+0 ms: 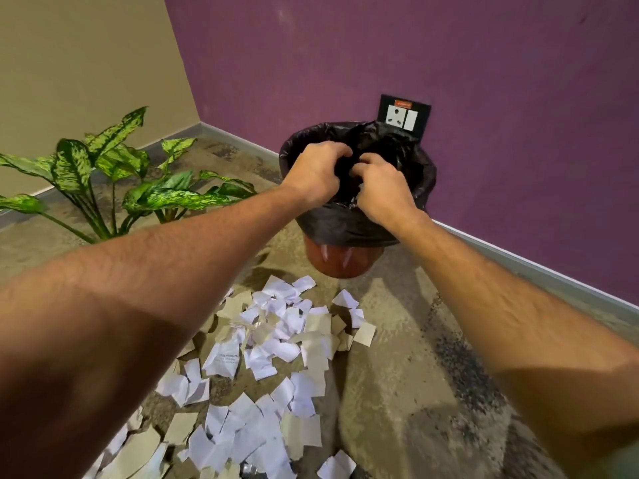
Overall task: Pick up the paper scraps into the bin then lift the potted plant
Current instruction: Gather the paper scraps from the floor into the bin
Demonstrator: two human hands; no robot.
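- Both hands reach over the mouth of the bin (pixel 340 261), a red-brown tub lined with a black bag (pixel 420 174).
- Left hand (pixel 316 172) and right hand (pixel 383 188) have fingers curled downward; whether they hold anything, I cannot tell.
- Paper scraps (pixel 276 340) lie strewn over the floor (pixel 415 375) just before the bin.
- The potted plant (pixel 114 174) stands left, near the corner of the walls.
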